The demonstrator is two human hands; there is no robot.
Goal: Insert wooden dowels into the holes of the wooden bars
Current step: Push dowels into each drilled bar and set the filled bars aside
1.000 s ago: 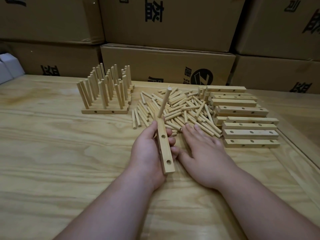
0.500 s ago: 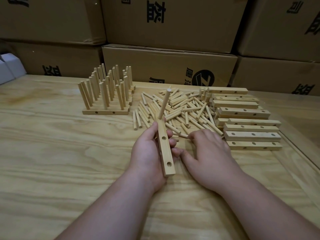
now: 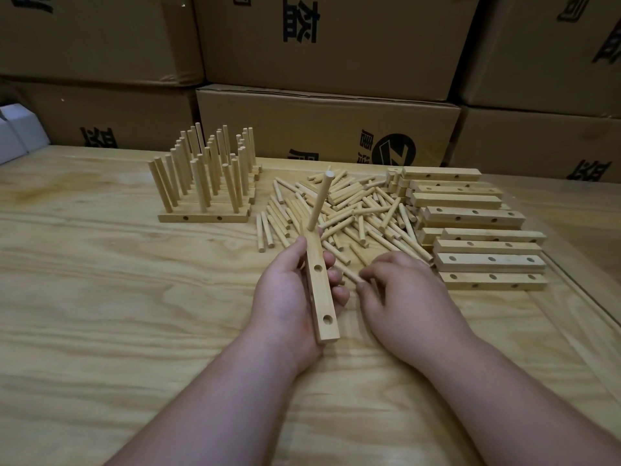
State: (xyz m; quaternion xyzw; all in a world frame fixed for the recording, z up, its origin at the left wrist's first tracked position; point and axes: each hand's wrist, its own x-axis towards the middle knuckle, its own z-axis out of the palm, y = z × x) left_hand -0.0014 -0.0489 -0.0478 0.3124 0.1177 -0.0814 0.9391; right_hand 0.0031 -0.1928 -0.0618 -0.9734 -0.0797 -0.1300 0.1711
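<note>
hands (image 3: 292, 294): 2 | held bar (image 3: 321, 294): 1 | stacked bars (image 3: 487, 243): perhaps 12 | boxes (image 3: 322, 129): 6

The near worktop (image 3: 117, 331) lies bare on the left and in front. Farther back three obstacles stand in a row: doweled bars (image 3: 205, 183) at left, a loose dowel pile (image 3: 353, 213) in the middle, stacked bars (image 3: 470, 230) at right, with narrow gaps between. Boxes (image 3: 322, 126) wall off the back edge.
</note>
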